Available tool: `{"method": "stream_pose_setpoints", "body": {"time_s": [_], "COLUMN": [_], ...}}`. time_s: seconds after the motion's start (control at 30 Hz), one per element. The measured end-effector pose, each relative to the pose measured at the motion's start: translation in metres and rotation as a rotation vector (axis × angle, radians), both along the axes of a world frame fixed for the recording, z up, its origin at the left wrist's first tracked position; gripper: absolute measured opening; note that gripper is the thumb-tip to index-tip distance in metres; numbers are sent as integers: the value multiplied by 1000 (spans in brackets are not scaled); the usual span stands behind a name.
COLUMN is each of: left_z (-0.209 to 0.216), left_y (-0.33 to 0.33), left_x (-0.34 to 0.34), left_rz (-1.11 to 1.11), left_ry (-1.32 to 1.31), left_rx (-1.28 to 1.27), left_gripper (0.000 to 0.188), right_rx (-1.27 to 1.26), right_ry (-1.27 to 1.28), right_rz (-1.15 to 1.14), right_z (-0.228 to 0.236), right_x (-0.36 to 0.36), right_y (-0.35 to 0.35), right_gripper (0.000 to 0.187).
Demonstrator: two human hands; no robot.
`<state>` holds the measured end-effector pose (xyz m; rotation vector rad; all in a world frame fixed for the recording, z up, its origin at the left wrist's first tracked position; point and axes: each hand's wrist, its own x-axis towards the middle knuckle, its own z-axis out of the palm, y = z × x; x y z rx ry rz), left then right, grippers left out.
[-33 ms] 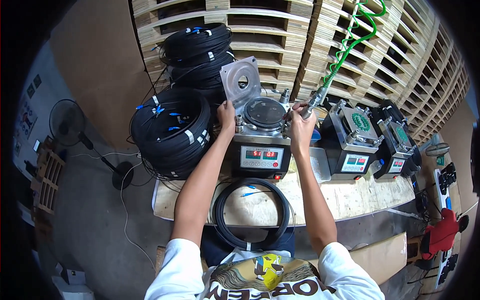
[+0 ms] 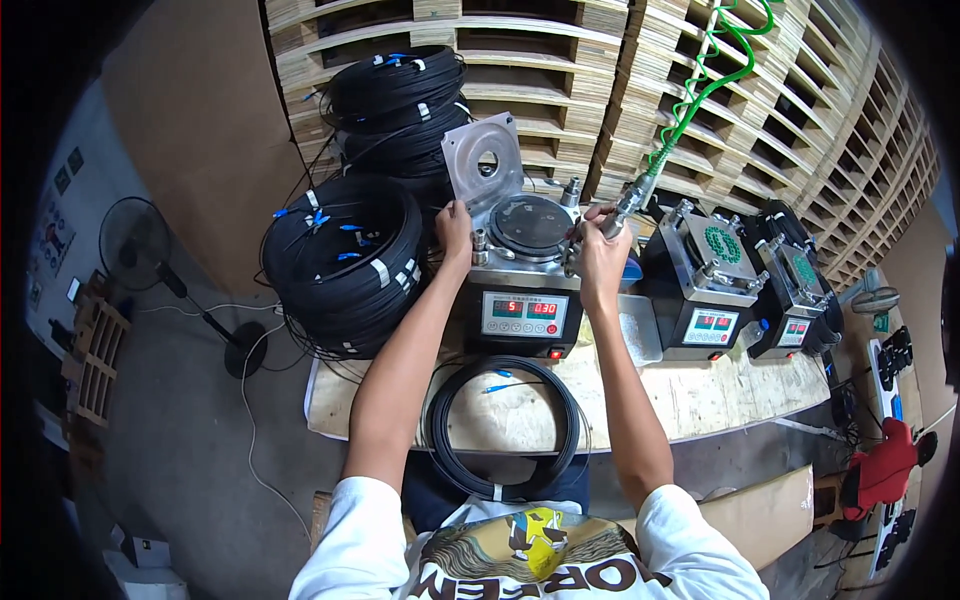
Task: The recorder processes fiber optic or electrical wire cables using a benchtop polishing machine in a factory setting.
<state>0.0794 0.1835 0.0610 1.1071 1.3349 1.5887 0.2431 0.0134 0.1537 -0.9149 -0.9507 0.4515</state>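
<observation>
On the bench before me stands a polishing machine (image 2: pixel 523 318) with a lit display and a round dark disc (image 2: pixel 530 224) on top. A square metal plate (image 2: pixel 482 160) with a hole in its middle is tilted up behind the disc. My left hand (image 2: pixel 454 232) is closed at the plate's lower left edge, fingertips partly hidden. In my right hand (image 2: pixel 604 245) is a metal air blow gun (image 2: pixel 628 204), fed by a green coiled hose (image 2: pixel 690 108); its nozzle points toward the disc's right side, the tip hidden by my fingers.
Black cable coils with blue connectors (image 2: pixel 345 265) are piled at the left. Another cable coil (image 2: pixel 437 420) hangs over the bench's front edge. Two more machines (image 2: pixel 705 285) stand right, beside a clear tray (image 2: pixel 640 330). Wooden pallets (image 2: pixel 520 75) rise behind; a person in red (image 2: pixel 885 465) sits far right.
The digits on the machine's display have changed. My hands, the blow gun and the plate hold their places.
</observation>
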Motion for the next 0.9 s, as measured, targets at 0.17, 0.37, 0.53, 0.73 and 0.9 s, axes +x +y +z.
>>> {"method": "stream_pose_setpoints", "body": {"time_s": [0.17, 0.37, 0.53, 0.73, 0.9], "left_z": [4, -4, -14, -11, 3], "left_y": [-7, 0, 10, 8, -7], "left_x": [6, 5, 4, 5, 1], "left_rz": [32, 27, -20, -29, -42], "left_ry": [24, 13, -44, 4, 22], "left_rx": [-10, 17, 8, 54, 56], "left_gripper": [40, 40, 37, 36, 39], "right_rx": [-3, 16, 10, 29, 4], "right_ry": [45, 22, 5, 55, 91], "right_rz": [13, 24, -10, 14, 10], "right_z": [-5, -8, -9, -11, -12], "right_x": [-10, -21, -31, -34, -32], "right_y": [3, 9, 14, 13, 12], "right_gripper": [3, 3, 4, 4, 5]}}
